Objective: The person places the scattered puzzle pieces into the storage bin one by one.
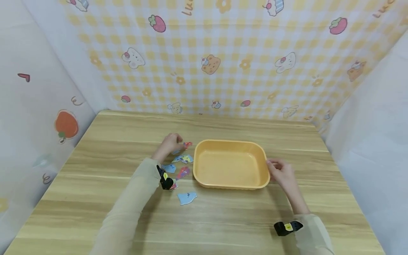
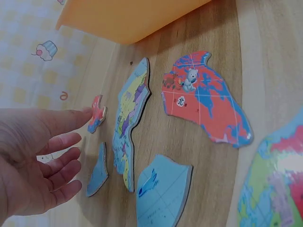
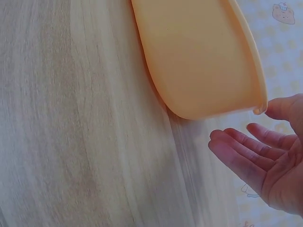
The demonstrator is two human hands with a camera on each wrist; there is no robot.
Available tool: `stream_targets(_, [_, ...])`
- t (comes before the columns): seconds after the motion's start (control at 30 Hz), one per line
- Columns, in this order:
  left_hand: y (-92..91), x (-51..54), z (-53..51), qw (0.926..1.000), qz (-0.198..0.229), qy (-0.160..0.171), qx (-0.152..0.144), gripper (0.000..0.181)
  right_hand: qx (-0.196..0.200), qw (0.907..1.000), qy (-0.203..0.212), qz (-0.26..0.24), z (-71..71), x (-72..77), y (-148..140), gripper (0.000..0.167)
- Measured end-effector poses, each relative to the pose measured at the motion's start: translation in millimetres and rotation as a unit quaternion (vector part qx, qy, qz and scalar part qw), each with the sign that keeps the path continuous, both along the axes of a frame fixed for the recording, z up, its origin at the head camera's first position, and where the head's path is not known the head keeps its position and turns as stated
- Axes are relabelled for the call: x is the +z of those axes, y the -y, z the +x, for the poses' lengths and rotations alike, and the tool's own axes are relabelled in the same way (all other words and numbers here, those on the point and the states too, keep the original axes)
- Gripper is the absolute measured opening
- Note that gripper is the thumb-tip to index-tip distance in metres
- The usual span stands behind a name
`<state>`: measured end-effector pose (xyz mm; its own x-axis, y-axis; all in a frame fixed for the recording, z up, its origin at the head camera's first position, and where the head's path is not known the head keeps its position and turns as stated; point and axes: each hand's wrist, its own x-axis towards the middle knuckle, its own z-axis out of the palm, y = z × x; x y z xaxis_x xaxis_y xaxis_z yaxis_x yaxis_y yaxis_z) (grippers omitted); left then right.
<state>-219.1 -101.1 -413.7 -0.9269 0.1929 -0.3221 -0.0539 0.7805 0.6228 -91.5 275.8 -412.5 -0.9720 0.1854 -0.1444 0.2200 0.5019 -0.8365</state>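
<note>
Wood-grain tabletop [image 1: 236, 219], centre-left: a light-looking, stiff map-puzzle piece [image 2: 97, 116], best edge-pinched, is perhaps touched, not gripped, by the relaxed left hand [image 1: 170, 144], the tray [image 1: 231, 170] by the slack right hand [image 1: 282, 173].

Wears pale cream sleeves [image 1: 122, 209], long and softly creased, ending short of the bare hands [image 1: 170, 144]. Carries a small black device [image 1: 280, 229] on each forearm, rounded at one end and marked with a bright yellow label [image 1: 288, 227].
</note>
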Motion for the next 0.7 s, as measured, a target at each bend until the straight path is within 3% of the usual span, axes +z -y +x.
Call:
stream_targets(0.17, [-4.7,-1.9,-4.0,0.9997,0.009,0.011,0.018,0.046,0.007,0.9998,-0.005,-0.015,0.9,-1.1,-0.7,0.043])
stream_targets(0.43, [-10.5,-3.1,-5.7,0.9992,-0.039,-0.009,0.012,0.033,0.010,0.9994,0.010,-0.030,3.0,-3.0,0.3,0.043])
stream_targets(0.7, [-15.9,-3.6,-10.0,0.9994,-0.027,0.017,0.014,0.017,0.014,0.9995,0.011,-0.025,2.7,-2.7,2.2,0.046])
